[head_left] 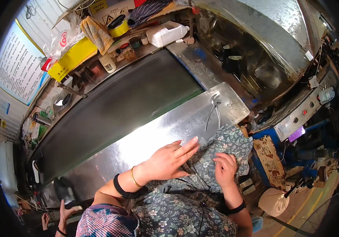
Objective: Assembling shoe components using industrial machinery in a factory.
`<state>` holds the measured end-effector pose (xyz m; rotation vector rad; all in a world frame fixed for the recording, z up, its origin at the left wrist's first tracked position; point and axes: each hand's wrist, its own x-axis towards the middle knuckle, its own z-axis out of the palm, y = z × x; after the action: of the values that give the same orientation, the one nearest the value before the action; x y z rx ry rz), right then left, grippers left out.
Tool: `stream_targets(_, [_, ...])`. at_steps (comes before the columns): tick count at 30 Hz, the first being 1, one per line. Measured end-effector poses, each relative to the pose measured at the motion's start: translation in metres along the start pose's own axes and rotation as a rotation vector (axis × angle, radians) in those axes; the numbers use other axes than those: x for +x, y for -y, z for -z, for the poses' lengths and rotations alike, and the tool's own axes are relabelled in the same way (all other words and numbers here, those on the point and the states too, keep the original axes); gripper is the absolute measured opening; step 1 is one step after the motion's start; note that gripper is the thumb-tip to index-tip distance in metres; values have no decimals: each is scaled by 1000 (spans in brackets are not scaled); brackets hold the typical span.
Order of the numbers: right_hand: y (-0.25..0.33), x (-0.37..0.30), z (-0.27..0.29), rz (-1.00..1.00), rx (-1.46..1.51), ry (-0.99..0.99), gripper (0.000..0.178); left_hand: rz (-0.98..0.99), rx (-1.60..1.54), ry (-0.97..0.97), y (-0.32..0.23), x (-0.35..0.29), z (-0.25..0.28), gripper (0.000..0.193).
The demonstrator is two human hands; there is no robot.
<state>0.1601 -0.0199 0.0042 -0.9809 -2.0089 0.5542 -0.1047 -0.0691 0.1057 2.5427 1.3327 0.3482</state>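
My left hand [169,160] reaches over the near edge of a shiny metal plate [118,146], index and middle fingers stretched out and the thumb apart. Nothing shows in its grasp. A small pale patch [202,140] lies just past its fingertips; I cannot make out what it is. My right hand [225,169] is in front of the flowered apron [177,213], its fingers curled in, with nothing visible in them. Beyond both hands, a pair of metal pliers [215,108] rests on the plate's right end, jaws pointing away from me.
A dark conveyor belt [134,98] runs behind the plate. At lower left, another person's hand [67,215] is by a blurred black object [64,191]. A shelf behind carries a white jug [165,33] and a yellow box [72,57]. A control panel [300,114] stands at right.
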Motion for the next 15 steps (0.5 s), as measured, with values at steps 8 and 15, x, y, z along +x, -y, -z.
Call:
stream_targets(8, [5,4,-3,1,-63,14,15,50,-27,-37,10,-1,0,92])
stream_targets(15, [2,2,-9,1,-61,-3,16,449,264,50,83,-67,-6,87])
